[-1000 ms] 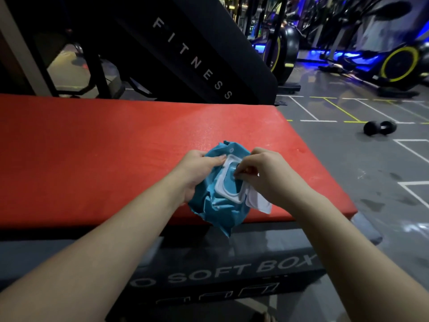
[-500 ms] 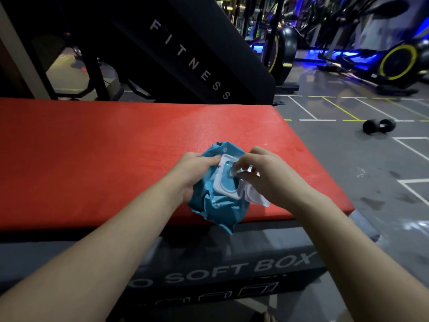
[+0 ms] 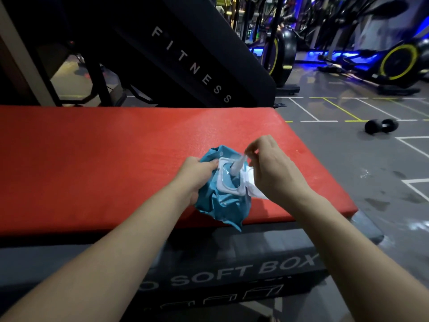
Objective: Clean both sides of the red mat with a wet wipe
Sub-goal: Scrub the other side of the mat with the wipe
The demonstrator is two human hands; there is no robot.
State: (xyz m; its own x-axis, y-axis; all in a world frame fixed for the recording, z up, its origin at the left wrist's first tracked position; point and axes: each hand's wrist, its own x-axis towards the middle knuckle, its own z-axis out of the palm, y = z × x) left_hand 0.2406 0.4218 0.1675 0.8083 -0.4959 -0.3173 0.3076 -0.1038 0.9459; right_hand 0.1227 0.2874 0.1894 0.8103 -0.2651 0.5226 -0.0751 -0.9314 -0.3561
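Note:
The red mat (image 3: 97, 159) lies flat on top of a black soft box, filling the left and middle of the view. Above its near right part I hold a crumpled blue wet wipe pack (image 3: 222, 205) with a white flip lid standing open. My left hand (image 3: 197, 175) grips the pack's left side. My right hand (image 3: 271, 168) pinches a white wet wipe (image 3: 237, 167) that sticks up out of the pack's opening, stretched into a thin strand.
The black soft box (image 3: 232, 273) under the mat has white lettering on its front. A dark slanted pad marked FITNESS (image 3: 192, 66) stands behind the mat. A black dumbbell (image 3: 380, 126) lies on the grey floor to the right, with exercise bikes (image 3: 394, 61) beyond.
My right hand has risen from the pack's opening, and a wet wipe now comes up out of the pack between its fingers. My left hand keeps its hold on the pack.

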